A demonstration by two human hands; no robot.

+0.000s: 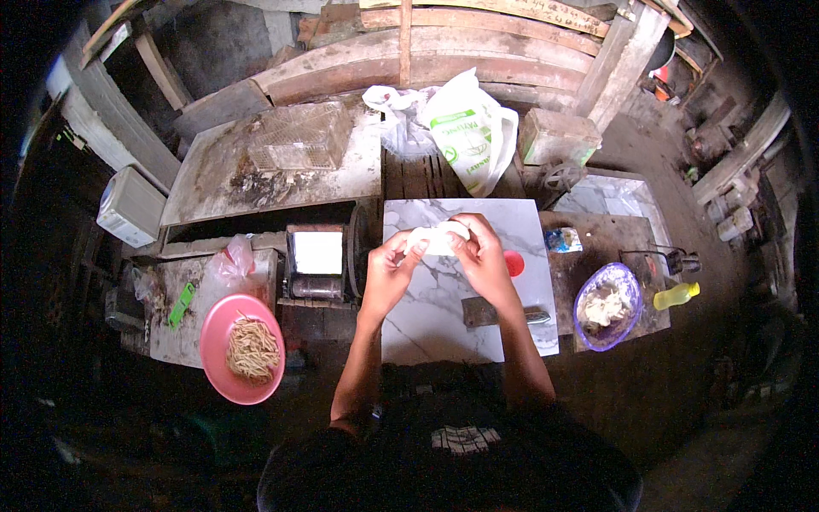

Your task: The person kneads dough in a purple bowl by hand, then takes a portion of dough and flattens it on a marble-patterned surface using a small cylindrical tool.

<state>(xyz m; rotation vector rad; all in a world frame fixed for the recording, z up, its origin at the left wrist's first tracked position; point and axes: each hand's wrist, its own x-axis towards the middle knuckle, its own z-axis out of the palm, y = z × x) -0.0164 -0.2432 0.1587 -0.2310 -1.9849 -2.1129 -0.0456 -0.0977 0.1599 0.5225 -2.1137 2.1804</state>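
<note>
Between my two hands is a soft white piece of dough (pixel 438 242), raised above a marble-patterned board (pixel 424 328). My left hand (pixel 392 263) pinches its left end with thumb and fingers. The other end is gripped by my right hand (pixel 480 253), the thumb pressing on the near side. A wide-bladed knife (pixel 486 312) lies on the board, partly hidden beneath my right forearm. Just beyond that wrist sits a round red object (pixel 514 263). To the right, a purple basin (pixel 583 331) holds more whitish dough or flour (pixel 607 305).
At left stand a pink basin (pixel 212 363) of pale strips (pixel 252 350) and a machine with a dark roller (pixel 317 287). A wire mesh basket (pixel 303 141) and a white-green sack (pixel 465 128) are behind. A yellow bottle (pixel 676 295) lies at right, near a blue packet (pixel 563 240).
</note>
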